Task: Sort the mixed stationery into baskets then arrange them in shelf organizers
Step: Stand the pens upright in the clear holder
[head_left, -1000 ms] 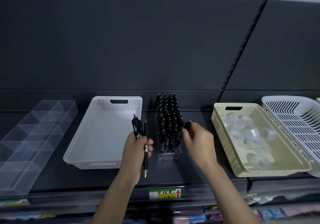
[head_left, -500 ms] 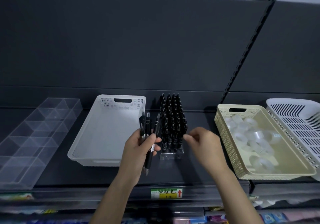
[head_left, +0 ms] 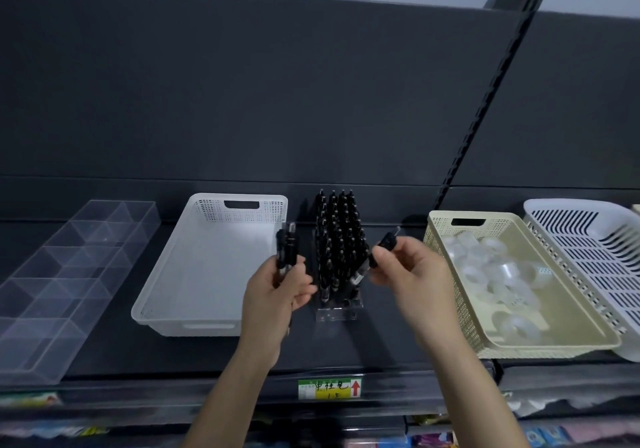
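Note:
A clear pen stand [head_left: 338, 312] packed with several upright black pens [head_left: 337, 236] sits mid-shelf. My left hand [head_left: 277, 295] grips a small bunch of black pens [head_left: 287, 248] just left of the stand, in front of the white basket [head_left: 239, 205], whose floor shows bare. My right hand [head_left: 412, 274] pinches one black pen [head_left: 379, 257], tilted with its clip end up, at the stand's right side. The cream basket [head_left: 446, 239] to the right holds several clear tape rolls [head_left: 498, 274].
A clear divided organizer [head_left: 62, 274] lies at the far left of the dark shelf [head_left: 114, 350]. A white slotted basket [head_left: 588, 239] sits at the far right. A yellow price label [head_left: 329, 388] marks the shelf's front edge, with packaged goods below.
My right hand has taken one pen from the left hand's bunch and carried it right, in front of the stand. The left hand's bunch is smaller and held more upright.

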Tool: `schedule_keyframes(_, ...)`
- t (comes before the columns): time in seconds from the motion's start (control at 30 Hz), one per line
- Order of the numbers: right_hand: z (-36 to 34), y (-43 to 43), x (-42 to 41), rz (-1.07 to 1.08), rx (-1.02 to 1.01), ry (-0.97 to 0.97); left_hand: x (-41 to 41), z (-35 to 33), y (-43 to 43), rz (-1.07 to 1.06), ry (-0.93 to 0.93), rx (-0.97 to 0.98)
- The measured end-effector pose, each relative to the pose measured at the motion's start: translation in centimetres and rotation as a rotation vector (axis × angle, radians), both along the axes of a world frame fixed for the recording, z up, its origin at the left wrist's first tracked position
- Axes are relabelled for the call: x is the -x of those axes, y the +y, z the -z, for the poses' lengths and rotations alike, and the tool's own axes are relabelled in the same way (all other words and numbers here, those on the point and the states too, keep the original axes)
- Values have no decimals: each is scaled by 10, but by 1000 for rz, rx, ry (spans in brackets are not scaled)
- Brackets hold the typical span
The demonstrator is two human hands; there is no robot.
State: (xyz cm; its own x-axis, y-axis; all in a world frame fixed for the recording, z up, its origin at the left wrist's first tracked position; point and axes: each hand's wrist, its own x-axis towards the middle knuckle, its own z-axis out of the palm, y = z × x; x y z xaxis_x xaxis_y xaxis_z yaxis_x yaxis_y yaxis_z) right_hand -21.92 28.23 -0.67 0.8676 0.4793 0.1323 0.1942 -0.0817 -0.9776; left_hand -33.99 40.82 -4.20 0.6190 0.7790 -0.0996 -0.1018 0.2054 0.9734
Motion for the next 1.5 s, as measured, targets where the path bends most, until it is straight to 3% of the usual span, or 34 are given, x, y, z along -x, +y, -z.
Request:
schedule_keyframes(0.1, 10, 1, 0, 80, 183, -245, 1, 5, 5, -60, 64, 7)
schedule_keyframes(0.23, 25, 10, 9, 81, 262, -464, 0, 7, 8, -51, 90, 28)
schedule_keyframes(0.47, 35, 21, 14, -22, 396, -563, 5, 6, 9, -36, 85, -66)
schedule_keyframes(0.77, 47, 21, 16, -69, 495, -542, 8, 9, 11, -55, 86, -53)
schedule_keyframes(0.9, 38, 12, 14, -12, 434, -518, 8, 5, 9, 21, 47, -60)
schedule_keyframes(1.07, 12, 10, 16, -128, 138, -129, 3, 1, 1, 200, 45, -152)
schedule_keyframes(1.17, 3, 10, 18, -235, 78, -56, 0, 0, -6, 299, 57, -240)
schedule_keyframes(1.27, 5, 6, 20, -198, 7, 32, -1, 2, -7, 301, 99, -339)
schedule_keyframes(1.33, 8, 3, 17, -109, -6, 17, 0, 4, -6, 237, 159, -403)
schedule_keyframes(1.5, 13, -2, 4, 141, 167, -256, 3, 7, 0, 83, 253, -346)
